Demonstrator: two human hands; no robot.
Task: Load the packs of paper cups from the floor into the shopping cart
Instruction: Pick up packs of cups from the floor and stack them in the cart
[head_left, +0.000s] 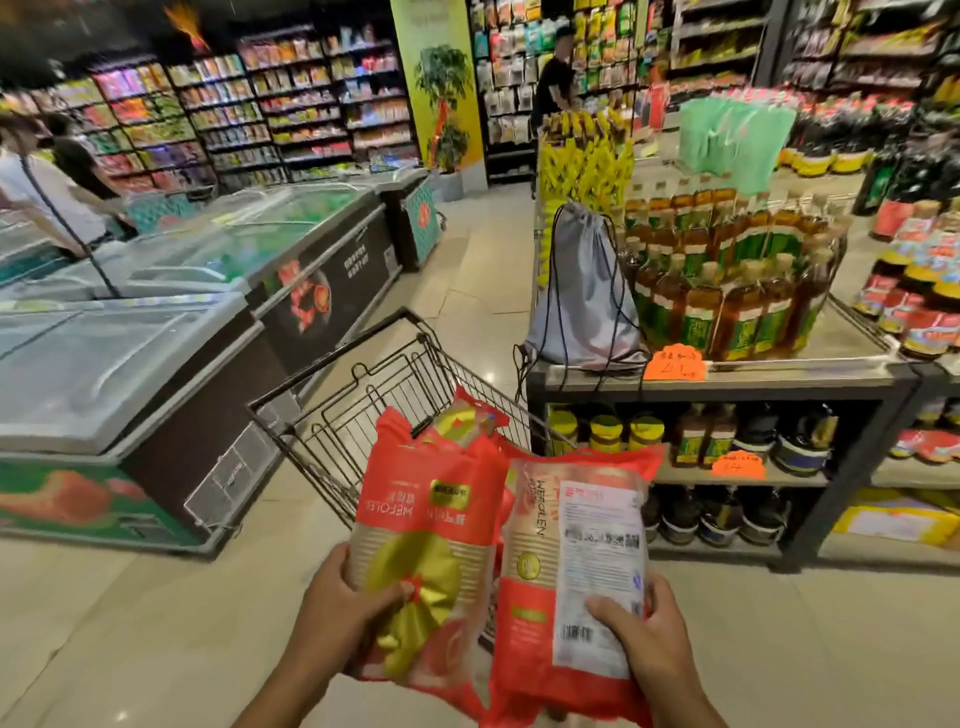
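A: Where are the packs?

B: The left hand (343, 603) clamps 1 red pack of paper cups (421, 525), and the right hand (649, 639) clamps a 2nd pack (571, 551), label side up. Both are held over the near end of the shopping cart (332, 415).

A: Anything inside?

B: Another red pack (467, 415) lies by the cart's right rim.

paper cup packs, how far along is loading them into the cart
Done: at least one red pack already seems to lie in the shopping cart. In hand: the left hand grips a pack with a gold emblem, and the right hand grips another, label side up, both held at the near end of the cart and not yet released. Left: dropping these two in; whether more wait on the floor is not visible.
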